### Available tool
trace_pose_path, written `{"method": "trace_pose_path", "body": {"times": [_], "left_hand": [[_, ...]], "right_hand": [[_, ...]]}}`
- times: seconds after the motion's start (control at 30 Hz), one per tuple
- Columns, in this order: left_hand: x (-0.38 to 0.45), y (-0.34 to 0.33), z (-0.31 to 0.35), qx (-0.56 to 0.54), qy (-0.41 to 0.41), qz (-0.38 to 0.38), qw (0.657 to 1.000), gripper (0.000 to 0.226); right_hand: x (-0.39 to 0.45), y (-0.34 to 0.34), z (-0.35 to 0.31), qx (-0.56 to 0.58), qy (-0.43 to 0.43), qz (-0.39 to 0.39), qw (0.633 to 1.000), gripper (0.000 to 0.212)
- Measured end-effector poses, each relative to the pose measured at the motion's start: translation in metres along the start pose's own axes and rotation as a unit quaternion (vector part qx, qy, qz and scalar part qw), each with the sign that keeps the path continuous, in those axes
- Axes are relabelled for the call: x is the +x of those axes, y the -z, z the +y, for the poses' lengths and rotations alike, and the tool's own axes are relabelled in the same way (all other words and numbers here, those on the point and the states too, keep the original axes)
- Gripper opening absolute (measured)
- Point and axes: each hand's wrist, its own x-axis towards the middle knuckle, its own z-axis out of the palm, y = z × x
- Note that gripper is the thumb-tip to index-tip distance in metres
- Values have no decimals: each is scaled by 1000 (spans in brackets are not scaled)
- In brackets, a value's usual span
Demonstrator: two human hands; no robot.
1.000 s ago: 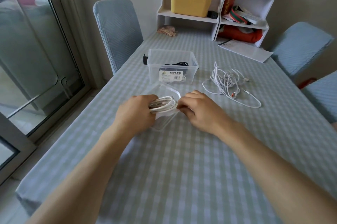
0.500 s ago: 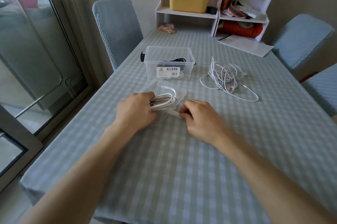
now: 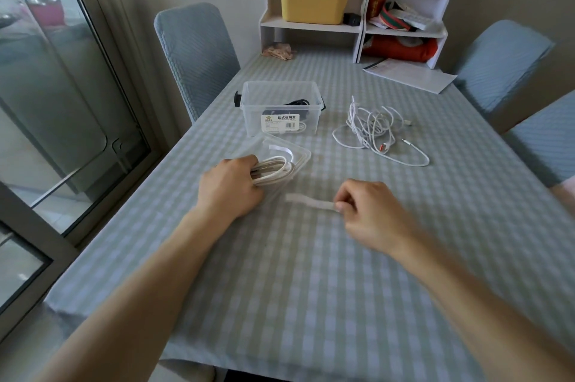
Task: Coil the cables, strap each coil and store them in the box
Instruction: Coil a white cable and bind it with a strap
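left hand [image 3: 230, 187] gripping a coiled white cable [image 3: 273, 171] over the clear box lid [image 3: 300, 154]; right hand [image 3: 368, 210] pinching one end of a white strap [image 3: 308, 202], stretched toward the left hand; clear storage box [image 3: 281, 109] beyond the left hand, tangled white cables [image 3: 375, 131] beyond the right

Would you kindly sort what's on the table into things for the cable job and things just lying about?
For the job: coiled cable, strap, clear box, box lid, loose cables.
Lying about: shelf unit, yellow bin, papers, crumpled wrapper.
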Motion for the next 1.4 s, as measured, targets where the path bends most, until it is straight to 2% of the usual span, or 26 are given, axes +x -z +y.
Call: {"method": "trace_pose_path", "body": {"times": [0.2, 0.3, 0.4, 0.47, 0.57, 0.63, 0.7, 0.8, 0.93, 1.07, 1.13, 1.17, 1.27, 1.3, 1.33, 1.4], "left_hand": [[-5, 3, 3, 8, 2, -10, 1000, 25], [-10, 5, 12, 13, -6, 23, 1000, 47], [-17, 11, 23, 16, -29, 65, 997, 57], [-22, 14, 28, 15, -47, 83, 995, 54], [-30, 13, 39, 8, -80, 94, 992, 29], [-38, 6, 52, 1, -105, 76, 992, 16], [-44, 0, 66, -6, -124, 51, 991, 13], [-45, -4, 80, 0, -137, 26, 990, 15], [-40, -10, 95, -11, -155, -13, 988, 15], [-35, -17, 102, -5, -158, -50, 986, 17], [-35, -21, 100, -13, -155, -57, 986, 18], [-34, -22, 97, -20, -154, -61, 986, 18], [-33, -25, 88, -42, -140, -68, 987, 17], [-33, -24, 86, -45, -134, -66, 988, 17], [-34, -23, 85, -46, -130, -65, 988, 17], [-35, -23, 82, -43, -119, -66, 990, 17]], "right_hand": [[-20, 4, 16, 85, -39, 61, 994, 8], [-20, 2, 18, 125, -58, 80, 987, 4], [-22, 6, 17, 152, -52, 80, 984, 11], [-23, 8, 18, 147, -66, 80, 984, 13], [-26, 11, 20, 121, -120, 97, 981, 8], [-31, 16, 26, 119, -159, 107, 974, 8], [-38, 23, 29, 127, -176, 130, 967, 6], [-46, 35, 38, 82, -150, 180, 969, 9], [-60, 37, 48, -84, -50, 203, 974, 2], [-74, 28, 42, -169, 28, 165, 971, 21], [-77, 26, 39, -167, 76, 126, 975, 14], [-77, 27, 37, -146, 76, 95, 982, 10], [-73, 33, 33, -48, 32, -41, 997, 49], [-72, 36, 32, -12, 31, -65, 997, 56], [-70, 40, 33, 31, 29, -78, 996, 56], [-63, 44, 40, 84, 14, -77, 993, 43]]}}
